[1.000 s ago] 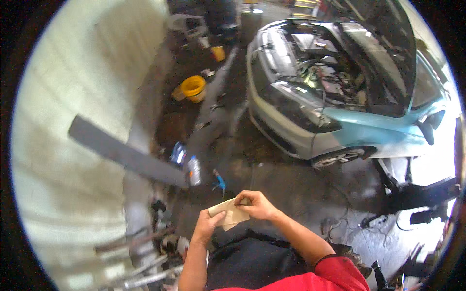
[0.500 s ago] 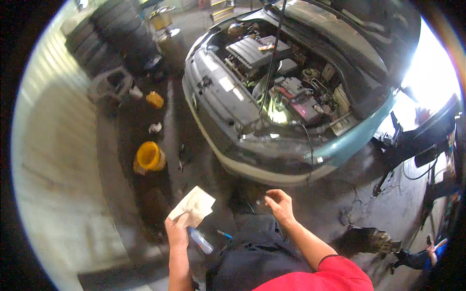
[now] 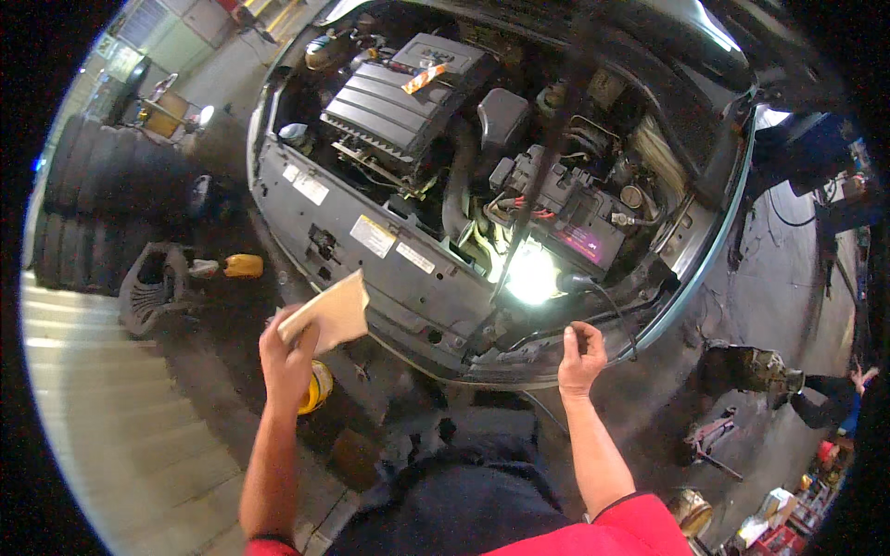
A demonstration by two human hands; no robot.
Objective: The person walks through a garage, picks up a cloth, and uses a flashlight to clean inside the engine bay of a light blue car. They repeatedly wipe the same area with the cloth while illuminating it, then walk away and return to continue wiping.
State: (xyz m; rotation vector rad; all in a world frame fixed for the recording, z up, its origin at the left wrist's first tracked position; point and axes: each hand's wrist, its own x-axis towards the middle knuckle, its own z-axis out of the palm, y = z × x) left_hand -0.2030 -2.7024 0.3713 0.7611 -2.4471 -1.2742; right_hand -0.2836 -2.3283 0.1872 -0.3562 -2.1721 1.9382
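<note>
A cream-coloured folded sheet of paper (image 3: 336, 310) is pinched in my left hand (image 3: 286, 357), thumb on its near face, above the front edge of a car with its hood up. My right hand (image 3: 582, 360) is raised by the right front corner of the engine bay, its fingers curled and thumb bent toward them. Anything small between those fingertips is too fine to make out. Beyond it a bright work lamp (image 3: 535, 273) glows beside the car battery (image 3: 593, 232). The ribbed engine cover (image 3: 403, 97) bears an orange-and-white strip (image 3: 424, 78).
A hood prop crosses the bay, and a cable trails from the lamp. On the left are stacked tires (image 3: 102, 199), a grey plastic chair (image 3: 156, 287), a yellow jug (image 3: 243, 266) and a yellow bucket (image 3: 317, 387). A gearbox-like part (image 3: 742, 369) and another person's hand (image 3: 864, 378) are at right.
I have come closer to the engine bay, which fills more of the view. Both hands are higher in the picture. The bluish clear item seen under my left hand no longer shows.
</note>
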